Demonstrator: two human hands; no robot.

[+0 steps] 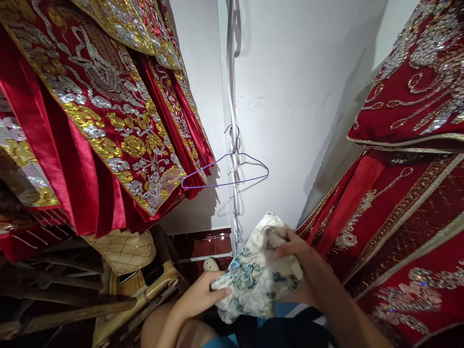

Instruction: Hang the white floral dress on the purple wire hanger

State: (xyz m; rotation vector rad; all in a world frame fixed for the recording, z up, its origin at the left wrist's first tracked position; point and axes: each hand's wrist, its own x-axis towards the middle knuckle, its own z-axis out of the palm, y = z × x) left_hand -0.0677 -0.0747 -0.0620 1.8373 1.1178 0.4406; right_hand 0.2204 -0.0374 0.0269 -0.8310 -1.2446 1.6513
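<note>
A crumpled piece of white cloth (250, 275) with a blue and green floral print is held between both hands, above my lap. My left hand (205, 292) grips its lower left edge, with the thumb lying on top. At the upper right, my right hand (295, 251) pinches the fabric, and part of its fingers are hidden behind or inside the folds. Beyond the cloth, a thin purple hanger (224, 184) hangs bare on a white upright strip (231, 96). Neither hand touches the hanger.
Red garments (119, 116) with gold and silver embroidery hang at the left. More red beaded garments (398, 203) fill the right side. A wooden chair (145, 295) with a cream quilted piece (121, 249) stands at lower left. A white wall (290, 63) is behind.
</note>
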